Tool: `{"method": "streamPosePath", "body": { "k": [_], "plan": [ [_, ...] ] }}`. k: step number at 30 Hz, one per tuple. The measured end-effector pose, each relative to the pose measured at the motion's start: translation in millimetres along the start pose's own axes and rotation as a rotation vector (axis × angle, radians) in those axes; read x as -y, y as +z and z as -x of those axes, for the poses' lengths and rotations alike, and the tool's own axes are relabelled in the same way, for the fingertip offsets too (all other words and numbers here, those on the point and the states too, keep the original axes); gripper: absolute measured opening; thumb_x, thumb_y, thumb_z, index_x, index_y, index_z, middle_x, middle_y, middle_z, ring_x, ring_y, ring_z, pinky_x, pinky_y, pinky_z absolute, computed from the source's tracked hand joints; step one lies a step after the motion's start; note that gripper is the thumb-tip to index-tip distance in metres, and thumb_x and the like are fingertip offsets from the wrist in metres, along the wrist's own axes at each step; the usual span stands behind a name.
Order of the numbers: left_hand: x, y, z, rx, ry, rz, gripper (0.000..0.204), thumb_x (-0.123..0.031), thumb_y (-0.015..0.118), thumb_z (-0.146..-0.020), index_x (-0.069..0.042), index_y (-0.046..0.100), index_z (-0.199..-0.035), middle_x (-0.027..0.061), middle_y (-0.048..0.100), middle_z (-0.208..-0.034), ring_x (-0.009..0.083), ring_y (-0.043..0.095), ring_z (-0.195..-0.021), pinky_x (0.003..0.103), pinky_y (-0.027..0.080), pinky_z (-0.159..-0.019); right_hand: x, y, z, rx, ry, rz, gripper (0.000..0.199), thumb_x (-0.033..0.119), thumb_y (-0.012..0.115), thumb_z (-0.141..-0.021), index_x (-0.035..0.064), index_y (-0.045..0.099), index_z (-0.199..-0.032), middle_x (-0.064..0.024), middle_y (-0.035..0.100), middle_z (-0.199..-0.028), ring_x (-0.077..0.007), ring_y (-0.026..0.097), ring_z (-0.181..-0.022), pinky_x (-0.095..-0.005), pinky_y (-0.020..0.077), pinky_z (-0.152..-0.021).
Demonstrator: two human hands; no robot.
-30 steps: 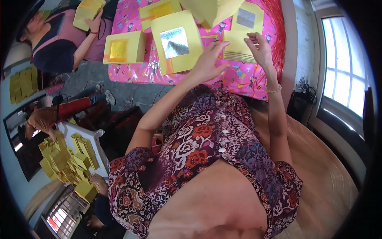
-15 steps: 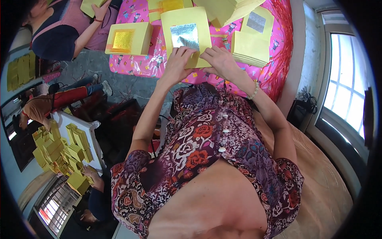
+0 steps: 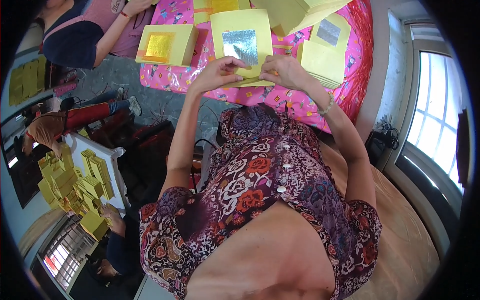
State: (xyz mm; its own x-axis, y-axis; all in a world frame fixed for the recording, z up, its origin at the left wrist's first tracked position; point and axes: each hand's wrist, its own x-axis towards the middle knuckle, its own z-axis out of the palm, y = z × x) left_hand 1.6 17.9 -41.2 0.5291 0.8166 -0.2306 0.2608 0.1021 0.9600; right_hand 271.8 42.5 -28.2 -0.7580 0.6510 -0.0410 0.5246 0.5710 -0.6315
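Observation:
A sheet of yellow joss paper (image 3: 224, 20) with a shiny silver foil square lies in front of me, its near edge curled up a little. At that edge my left hand (image 3: 219, 74) holds the paper's left part, thumb below and fingers curled above it. My right hand (image 3: 286, 71) pinches the same edge near its middle with thumb and forefinger. Whether more sheets lie beneath is hard to tell. Just right of my right hand stands a stack of yellow paper (image 3: 322, 64), beside a sheet with a duller silver square (image 3: 328, 32).
A pink patterned cloth (image 3: 170, 80) covers the table. On it sit a gold-foil paper stack (image 3: 189, 46) at left and a large folded yellow paper piece (image 3: 295, 15) at the far side. Red strands hang at right. Co-workers handle yellow papers at a white table (image 3: 116, 175).
The near edge of the joss paper has curled up. My fingers have closed in on it, the right ones now pinching, and the left hand has shifted slightly left.

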Motion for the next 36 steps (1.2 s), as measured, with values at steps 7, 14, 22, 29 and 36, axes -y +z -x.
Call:
{"method": "streamPosePath", "body": {
  "k": [7,14,22,29,36],
  "plan": [
    [6.2,-13.7,-6.3,0.067,-0.145,0.183,0.023,-0.011,0.066,-0.094,-0.002,0.064,-0.116,-0.0006,0.065,-0.101,0.0046,0.058,-0.085,0.022,0.05,-0.077,-10.3,-3.0,-10.0,0.063,0.005,-0.132,0.024,0.03,0.067,-0.091,0.0061,0.07,-0.093,-0.0097,0.063,-0.082,-0.0269,0.063,-0.075,-0.0388,0.0499,-0.067],
    [8.3,-17.3,-7.8,0.122,-0.149,0.129,0.02,-0.011,0.062,-0.098,-0.002,0.064,-0.115,-0.0011,0.064,-0.093,0.0045,0.058,-0.084,0.021,0.05,-0.075,-14.1,-2.0,-12.2,0.139,0.073,-0.16,0.028,0.037,0.066,-0.09,0.0103,0.073,-0.096,-0.0109,0.068,-0.092,-0.0301,0.066,-0.084,-0.0408,0.0515,-0.076],
    [12.7,-17.1,-4.7,0.168,-0.121,0.164,0.027,-0.005,0.072,-0.089,-0.004,0.064,-0.115,-0.0016,0.061,-0.104,0.0061,0.058,-0.094,0.023,0.049,-0.085,-18.6,4.0,-14.5,0.174,0.129,-0.185,0.028,0.037,0.066,-0.091,0.0124,0.074,-0.101,-0.0095,0.069,-0.094,-0.0277,0.067,-0.086,-0.0391,0.0515,-0.078],
    [9.4,-24.9,-4.8,0.143,-0.097,0.184,0.028,-0.006,0.07,-0.09,-0.003,0.063,-0.116,-0.0003,0.063,-0.107,0.0073,0.058,-0.099,0.025,0.049,-0.089,-15.3,-1.2,-21.9,0.113,0.113,-0.189,0.029,0.038,0.065,-0.091,0.0115,0.074,-0.1,-0.0095,0.07,-0.09,-0.0279,0.067,-0.084,-0.0397,0.0521,-0.076],
    [4.2,-31.9,14.7,-0.136,0.093,-0.013,0.035,0.005,0.044,-0.092,-0.006,0.063,-0.12,0.0017,0.067,-0.11,0.0094,0.061,-0.099,0.026,0.049,-0.088,15.3,-9.4,-2.8,-0.032,0.004,-0.182,0.021,0.025,0.065,-0.094,0.0037,0.069,-0.093,-0.0113,0.068,-0.087,-0.0284,0.066,-0.079,-0.0384,0.0522,-0.071]
  ]
}}
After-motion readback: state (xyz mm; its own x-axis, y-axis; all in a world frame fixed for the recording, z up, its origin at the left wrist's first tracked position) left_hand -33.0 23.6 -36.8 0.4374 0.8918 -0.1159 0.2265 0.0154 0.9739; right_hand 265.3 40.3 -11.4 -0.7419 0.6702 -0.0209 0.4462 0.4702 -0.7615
